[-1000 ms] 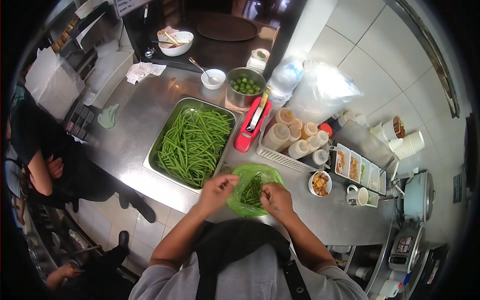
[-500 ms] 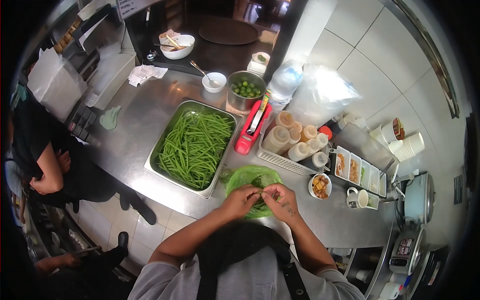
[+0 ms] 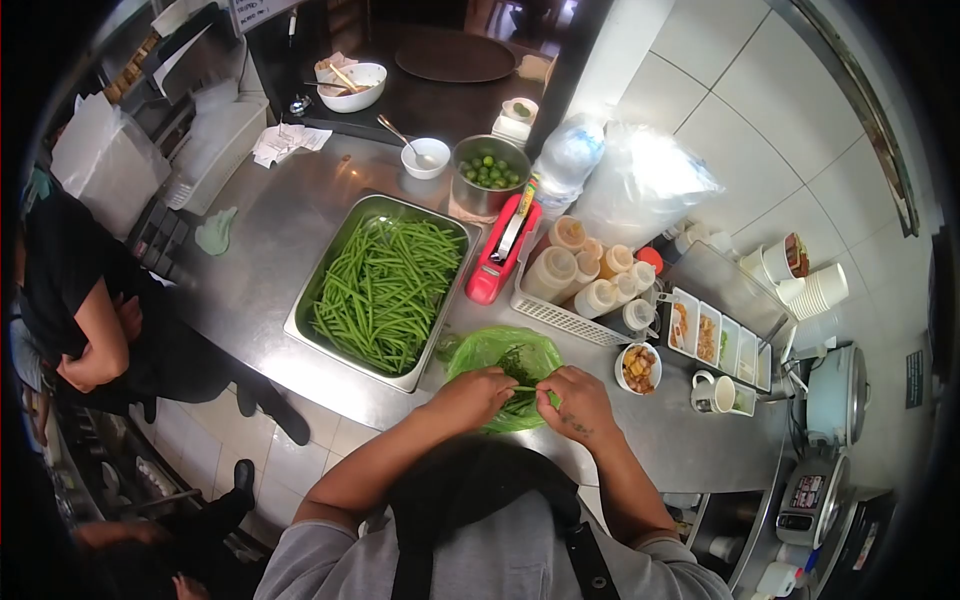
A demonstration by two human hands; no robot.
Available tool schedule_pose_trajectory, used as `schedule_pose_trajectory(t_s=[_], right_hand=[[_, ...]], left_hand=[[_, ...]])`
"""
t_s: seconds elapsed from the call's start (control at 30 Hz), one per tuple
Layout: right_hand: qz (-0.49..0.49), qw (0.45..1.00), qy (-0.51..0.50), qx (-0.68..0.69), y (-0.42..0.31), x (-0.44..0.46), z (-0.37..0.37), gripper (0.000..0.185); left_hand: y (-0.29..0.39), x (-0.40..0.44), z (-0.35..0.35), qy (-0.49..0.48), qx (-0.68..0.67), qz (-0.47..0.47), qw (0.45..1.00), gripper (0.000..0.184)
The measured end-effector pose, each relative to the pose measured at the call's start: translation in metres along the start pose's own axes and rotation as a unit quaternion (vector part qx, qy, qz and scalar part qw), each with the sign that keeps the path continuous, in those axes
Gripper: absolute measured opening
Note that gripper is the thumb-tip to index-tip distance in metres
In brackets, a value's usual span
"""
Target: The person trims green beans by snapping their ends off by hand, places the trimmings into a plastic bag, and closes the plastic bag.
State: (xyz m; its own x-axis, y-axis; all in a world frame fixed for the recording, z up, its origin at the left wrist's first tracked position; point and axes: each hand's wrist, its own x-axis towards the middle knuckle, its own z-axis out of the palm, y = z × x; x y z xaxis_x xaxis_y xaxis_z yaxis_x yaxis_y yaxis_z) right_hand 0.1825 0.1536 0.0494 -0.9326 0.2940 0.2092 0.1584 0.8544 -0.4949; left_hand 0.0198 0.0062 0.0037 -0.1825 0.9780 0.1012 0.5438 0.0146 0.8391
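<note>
Left hand [image 3: 482, 394]: fingers closed on a green bean [image 3: 523, 388]
Right hand [image 3: 574, 402]: pinching its other end
Green bag [image 3: 484, 350]: open beneath (bean tray [image 3: 442, 312] nearby, from here)

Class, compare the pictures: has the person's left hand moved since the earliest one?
Yes. Judged against the metal tray, the left hand has moved rightward in the view, away from the tray and closer to the right hand.
</note>
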Motion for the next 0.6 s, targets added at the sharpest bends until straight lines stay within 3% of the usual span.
schedule_pose_trajectory(t_s=[0.1, 0.17, 0.2, 0.23, 0.27, 0.3, 0.33, 0.37, 0.4, 0.47, 0.57, 0.6], right_hand=[[-0.006, 0.999, 0.036, -0.036, 0.0, 0.001, 0.009, 0.005], [0.158, 0.967, 0.133, 0.149, 0.002, -0.001, 0.024, 0.004], [0.157, 0.967, 0.133, 0.149, 0.008, 0.0, 0.03, 0.004], [0.232, 0.899, 0.178, 0.327, 0.015, 0.003, 0.035, 0.005], [0.297, 0.791, 0.214, 0.49, 0.021, 0.004, 0.039, 0.005], [0.298, 0.79, 0.215, 0.49, 0.025, 0.003, 0.04, 0.005], [0.282, 0.824, 0.187, 0.454, 0.029, 0.003, 0.04, 0.008], [0.265, 0.855, 0.157, 0.417, 0.031, 0.002, 0.04, 0.011], [0.265, 0.855, 0.157, 0.417, 0.027, 0.002, 0.037, 0.011], [0.198, 0.947, 0.021, 0.253, 0.015, 0.0, 0.031, 0.016], [0.241, 0.925, -0.056, 0.288, 0.01, -0.005, 0.041, 0.02], [0.274, 0.877, -0.092, 0.383, 0.01, -0.004, 0.044, 0.021]], left_hand=[[0.0, 0.001, 0.002, 0.011, -0.032, 0.01, 0.999, 0.022], [-0.005, 0.001, 0.013, 0.019, -0.047, 0.014, 0.999, 0.022], [-0.006, 0.002, 0.02, 0.035, -0.17, -0.022, 0.985, 0.022], [-0.008, 0.002, 0.025, 0.05, -0.29, -0.058, 0.954, 0.022], [-0.013, 0.0, 0.026, 0.05, -0.29, -0.059, 0.954, 0.022], [-0.006, 0.0, 0.016, 0.027, -0.354, -0.126, 0.926, 0.021], [-0.003, 0.001, 0.009, 0.004, -0.414, -0.193, 0.889, 0.021], [-0.006, 0.0, 0.006, 0.004, -0.414, -0.193, 0.89, 0.021], [-0.01, -0.001, 0.003, 0.036, -0.503, -0.168, 0.847, 0.019], [-0.014, -0.003, -0.002, 0.082, -0.62, -0.125, 0.77, 0.018], [-0.014, -0.002, -0.008, 0.092, -0.656, -0.106, 0.742, 0.018], [-0.014, -0.003, -0.008, 0.094, -0.656, -0.108, 0.741, 0.018]])
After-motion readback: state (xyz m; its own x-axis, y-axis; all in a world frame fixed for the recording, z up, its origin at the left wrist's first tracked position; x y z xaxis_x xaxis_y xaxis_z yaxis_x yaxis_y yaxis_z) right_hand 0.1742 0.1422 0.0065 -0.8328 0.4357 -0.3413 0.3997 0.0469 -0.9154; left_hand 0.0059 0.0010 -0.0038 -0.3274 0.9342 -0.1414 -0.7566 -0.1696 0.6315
